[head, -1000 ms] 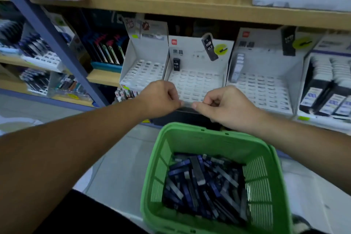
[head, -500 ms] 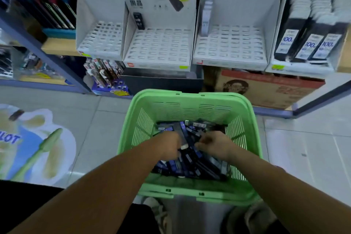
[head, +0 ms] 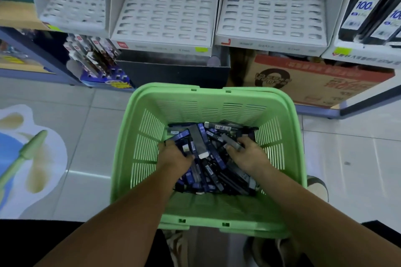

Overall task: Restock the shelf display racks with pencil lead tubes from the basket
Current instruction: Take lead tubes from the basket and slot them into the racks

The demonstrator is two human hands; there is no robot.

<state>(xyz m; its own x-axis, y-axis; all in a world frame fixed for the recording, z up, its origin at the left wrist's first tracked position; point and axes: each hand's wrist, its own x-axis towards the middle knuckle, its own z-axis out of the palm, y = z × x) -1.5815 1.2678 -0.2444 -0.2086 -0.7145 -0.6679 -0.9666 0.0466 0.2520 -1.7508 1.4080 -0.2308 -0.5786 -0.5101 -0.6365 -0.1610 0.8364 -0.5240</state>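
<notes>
Nearest the wearer, both forearms reach down into the green basket [head: 138,158], which stands on the tiled floor [head: 82,128]; the left hand [head: 173,156] is buried among the pencil lead tubes [head: 208,158], its fingers curled under and hidden, so whether it grips a tube cannot be told; the right hand [head: 247,156] has its fingers clenched on a grey tube [head: 233,142] at the heap's right side. The step in hand looks like gathering stock from the basket. Beyond the rim, the white display racks [head: 165,17] sit on the shelf, their slot rows nearly all empty; the next move probably calls for lifting sorted tubes up and seating each upright in a free slot of the matching grade.
</notes>
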